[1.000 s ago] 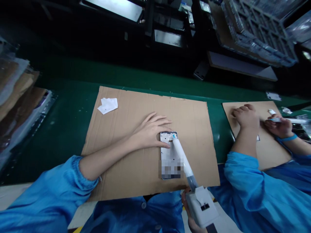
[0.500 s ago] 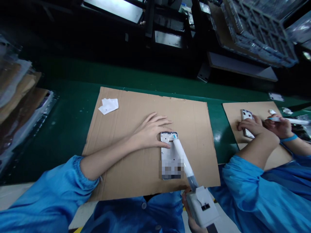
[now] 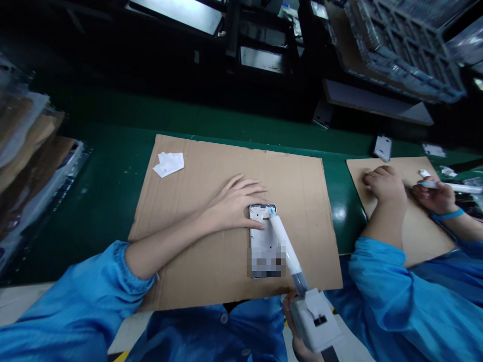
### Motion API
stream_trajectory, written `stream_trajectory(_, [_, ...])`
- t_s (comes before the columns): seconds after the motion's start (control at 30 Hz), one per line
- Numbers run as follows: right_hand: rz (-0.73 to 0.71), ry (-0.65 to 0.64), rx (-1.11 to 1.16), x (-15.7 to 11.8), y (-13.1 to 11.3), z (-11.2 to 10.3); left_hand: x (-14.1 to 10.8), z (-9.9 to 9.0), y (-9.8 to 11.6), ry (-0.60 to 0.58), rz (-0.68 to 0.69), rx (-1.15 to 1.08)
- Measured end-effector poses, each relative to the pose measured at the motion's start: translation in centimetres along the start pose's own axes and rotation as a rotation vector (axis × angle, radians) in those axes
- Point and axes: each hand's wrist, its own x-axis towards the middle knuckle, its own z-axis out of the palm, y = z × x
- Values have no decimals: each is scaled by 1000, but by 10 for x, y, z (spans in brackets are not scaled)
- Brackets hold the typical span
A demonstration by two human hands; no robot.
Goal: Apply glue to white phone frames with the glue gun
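A phone frame (image 3: 262, 236) lies on the cardboard sheet (image 3: 196, 256), its inner side up and its lower end blurred out. My left hand (image 3: 237, 206) rests flat with fingers spread around the frame's upper left corner. Its thumb reaches over the frame's surface, and the other fingers lie past the top edge. Low at the right, my right hand (image 3: 296, 327) is wrapped round a glue dispensing gun (image 3: 289, 249) with a long white barrel and grey body. The gun's blue nozzle tip is at the upper right of the frame; whether it touches cannot be told. The gun hides most of that hand.
White paper (image 3: 169, 164) lies at the sheet's upper left. Wrapped stacks (image 3: 33, 151) stand at the left of the green bench (image 3: 113, 166). To the right, a co-worker's hands (image 3: 387, 183) are over another cardboard sheet; another phone frame (image 3: 383, 147) lies just beyond it.
My nozzle tip has shifted only slightly; my left hand and the phone frame stay put. The co-worker's phone frame has moved from their cardboard onto the bench behind, and their hand is off it.
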Motion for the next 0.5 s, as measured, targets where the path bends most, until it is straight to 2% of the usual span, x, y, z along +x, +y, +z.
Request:
stream_trajectory(0.2, [-16, -11, 34, 1, 4, 1, -1, 0, 0, 14, 17, -8])
stream_trajectory(0.37, [0, 13, -34, 2, -2, 1, -1, -1, 1, 20, 22, 4])
stream_trajectory(0.5, [50, 60, -64, 27, -18, 0, -1, 0, 0, 22, 28, 2])
